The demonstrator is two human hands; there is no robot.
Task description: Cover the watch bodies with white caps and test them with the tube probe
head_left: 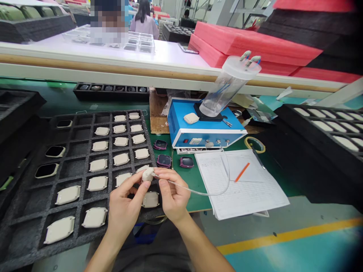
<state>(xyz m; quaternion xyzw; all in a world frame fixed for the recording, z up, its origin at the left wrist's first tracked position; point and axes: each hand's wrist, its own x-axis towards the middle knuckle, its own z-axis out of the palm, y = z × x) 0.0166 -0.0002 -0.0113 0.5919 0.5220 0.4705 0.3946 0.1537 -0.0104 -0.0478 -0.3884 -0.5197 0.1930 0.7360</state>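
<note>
Between the fingertips of my left hand (124,202) is a cream watch case (148,174), tilted on its side. My right hand (174,194) pinches the end of a thin clear tube (198,193) and holds its tip against the case. Whether the tip sits inside an opening cannot be made out. The tube curves back to the front of a blue dispensing-type box (177,126). Below and left of my hands lies a black foam tray (74,166) with several cream watch cases (98,184) in its compartments; a few show dark screens (47,170).
A clear cylinder (215,98) and another cream case (191,118) stand on the blue box. Purple-framed watches (163,160) lie before it. Right are papers (241,200), an orange stick (242,172), a tape roll (255,144) and a dark foam tray (306,151). A shelf (170,80) crosses behind.
</note>
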